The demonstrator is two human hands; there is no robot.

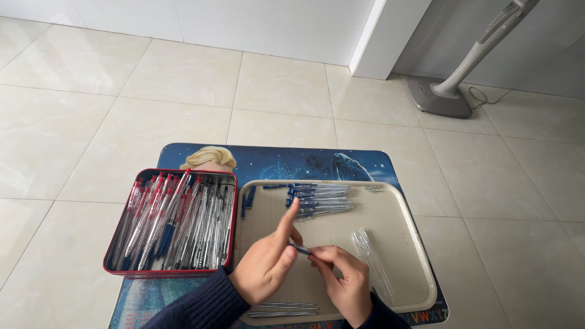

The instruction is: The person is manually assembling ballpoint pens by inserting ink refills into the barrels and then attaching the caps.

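Fingers (285, 254) of both hands pinch blue pen (300, 248) w/ long axis left-right, tip dir. unclear.

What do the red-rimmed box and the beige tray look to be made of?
Red-rimmed box: likely thin painted metal, glossy, with a rolled edge. Beige tray: probably moulded plastic, matte, with rounded corners and a soft raised lip. Neither is certain from look alone.

Tiled floor (79, 116), seemingly bearing picture mat (292, 161)
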